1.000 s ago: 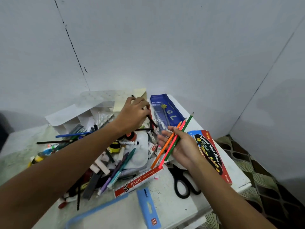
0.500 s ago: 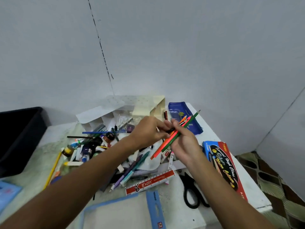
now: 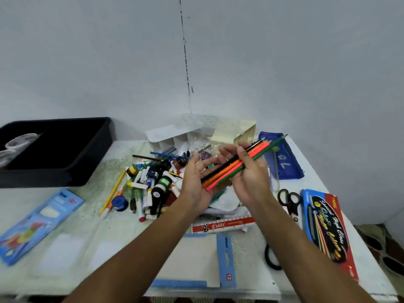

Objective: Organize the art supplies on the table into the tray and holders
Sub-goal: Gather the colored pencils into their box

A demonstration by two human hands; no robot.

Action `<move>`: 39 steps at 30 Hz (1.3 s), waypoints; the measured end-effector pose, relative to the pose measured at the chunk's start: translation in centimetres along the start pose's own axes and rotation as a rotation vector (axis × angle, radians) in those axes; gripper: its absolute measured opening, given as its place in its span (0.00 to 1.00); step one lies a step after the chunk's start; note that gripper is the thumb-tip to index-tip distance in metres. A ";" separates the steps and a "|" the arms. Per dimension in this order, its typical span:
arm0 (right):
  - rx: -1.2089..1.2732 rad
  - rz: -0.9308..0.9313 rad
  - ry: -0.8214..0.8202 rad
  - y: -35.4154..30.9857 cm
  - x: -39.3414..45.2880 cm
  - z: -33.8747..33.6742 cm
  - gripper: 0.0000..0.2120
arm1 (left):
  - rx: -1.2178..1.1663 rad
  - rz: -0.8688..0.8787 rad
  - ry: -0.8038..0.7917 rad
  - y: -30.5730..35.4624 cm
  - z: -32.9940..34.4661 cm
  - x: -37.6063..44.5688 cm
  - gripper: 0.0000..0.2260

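Several long coloured pencils (image 3: 235,166), black, orange, pink and green, lie bunched across both palms above the heap of loose supplies (image 3: 153,180), so the step in hand appears to be collecting pencils. The right hand (image 3: 249,176) curls round the bunch, thumb over it; the left hand (image 3: 197,180), fingers loosely spread, supports the lower ends. Next, presumably, the bunch goes into the white divided holder (image 3: 175,141) or the black plastic tray (image 3: 65,149), points kept together.
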State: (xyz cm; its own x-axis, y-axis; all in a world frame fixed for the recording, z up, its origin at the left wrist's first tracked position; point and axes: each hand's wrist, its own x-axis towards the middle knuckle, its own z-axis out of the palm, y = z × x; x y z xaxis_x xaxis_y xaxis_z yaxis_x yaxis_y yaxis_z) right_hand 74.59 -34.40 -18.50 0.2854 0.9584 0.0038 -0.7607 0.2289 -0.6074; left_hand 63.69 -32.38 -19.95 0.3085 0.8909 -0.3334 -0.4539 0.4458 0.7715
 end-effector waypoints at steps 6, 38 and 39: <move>-0.063 0.049 -0.011 2.6 -0.6 1.5 0.05 | -0.024 0.041 0.071 0.4 -1.1 -0.9 0.25; -0.512 0.349 -0.242 6.1 -2.8 5.5 0.27 | 0.824 -0.060 -0.430 6.1 -13.3 -7.5 0.12; -0.555 0.319 -0.189 5.7 -2.7 5.8 0.36 | 0.854 -0.073 -0.428 6.5 -14.1 -7.8 0.12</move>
State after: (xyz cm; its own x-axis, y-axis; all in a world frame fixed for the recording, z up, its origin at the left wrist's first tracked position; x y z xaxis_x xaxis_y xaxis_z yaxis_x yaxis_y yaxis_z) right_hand 66.11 -34.72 -17.38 -0.0494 0.9896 -0.1348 -0.3639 -0.1435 -0.9203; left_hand 46.57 -35.16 -19.93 0.6682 0.6806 -0.3006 0.2894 0.1344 0.9477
